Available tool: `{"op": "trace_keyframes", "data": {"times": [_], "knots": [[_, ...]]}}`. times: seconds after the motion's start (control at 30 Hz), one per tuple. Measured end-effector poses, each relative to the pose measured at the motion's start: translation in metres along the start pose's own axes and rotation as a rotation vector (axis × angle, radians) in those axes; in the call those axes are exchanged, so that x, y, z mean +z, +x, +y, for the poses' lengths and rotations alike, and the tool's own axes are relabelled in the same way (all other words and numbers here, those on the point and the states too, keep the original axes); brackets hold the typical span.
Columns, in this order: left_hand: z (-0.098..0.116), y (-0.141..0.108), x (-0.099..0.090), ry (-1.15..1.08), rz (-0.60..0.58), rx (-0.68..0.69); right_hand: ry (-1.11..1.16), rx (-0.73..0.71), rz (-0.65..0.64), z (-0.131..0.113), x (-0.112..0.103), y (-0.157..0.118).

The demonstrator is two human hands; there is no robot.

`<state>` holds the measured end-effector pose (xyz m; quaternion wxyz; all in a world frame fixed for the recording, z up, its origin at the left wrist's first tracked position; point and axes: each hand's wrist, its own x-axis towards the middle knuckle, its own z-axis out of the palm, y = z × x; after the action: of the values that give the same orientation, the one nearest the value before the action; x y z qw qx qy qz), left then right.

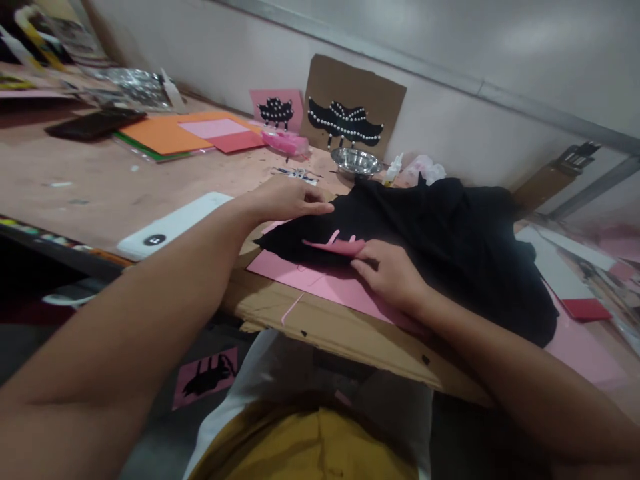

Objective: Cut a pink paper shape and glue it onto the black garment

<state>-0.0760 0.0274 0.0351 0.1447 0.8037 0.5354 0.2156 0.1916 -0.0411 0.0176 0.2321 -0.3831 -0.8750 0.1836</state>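
My right hand (387, 267) pinches the right end of a pink paper cutout (333, 247) with narrow strips standing up from it. The cutout is over a black cloth (425, 227), which lies bunched across the work area. My left hand (293, 199) is over the cloth's left edge, thumb stretched out and fingers loosely bent, nothing visible between them. Whether its fingertips press on the cloth I cannot tell. Under the cloth is a pink sheet (320, 279) on a piece of brown cardboard (350, 330). A thin pink paper strip (293, 309) lies on the cardboard.
Behind the cloth stand a metal bowl (356, 162), a small glue bottle (393, 169) and two panels with beaded black shapes, one brown (363, 77), one pink (255, 100). To the left are a white flat case (173, 223), orange paper (155, 133) and a dark phone-like object (93, 124).
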Motion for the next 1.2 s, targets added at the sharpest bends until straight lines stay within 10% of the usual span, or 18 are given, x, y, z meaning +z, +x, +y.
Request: {"op": "trace_keyframes", "data": {"times": [0.27,0.7,0.87,1.07,1.2], "knots": [[0.007,-0.009,-0.016,-0.055,-0.362,0.186,0.569,0.615,0.214,0.04,-0.019,0.025],[0.039,-0.006,0.046,0.154,-0.012,0.357,0.568,0.544,0.272,0.059,-0.017,0.026],[0.03,-0.001,0.039,0.111,-0.03,0.375,0.616,0.536,0.278,0.06,-0.017,0.025],[0.039,-0.008,0.01,0.054,0.213,0.258,0.649,0.608,0.29,0.058,-0.019,0.025],[0.044,-0.012,0.018,0.027,0.008,0.195,0.683,0.595,0.27,0.056,-0.019,0.025]]}}
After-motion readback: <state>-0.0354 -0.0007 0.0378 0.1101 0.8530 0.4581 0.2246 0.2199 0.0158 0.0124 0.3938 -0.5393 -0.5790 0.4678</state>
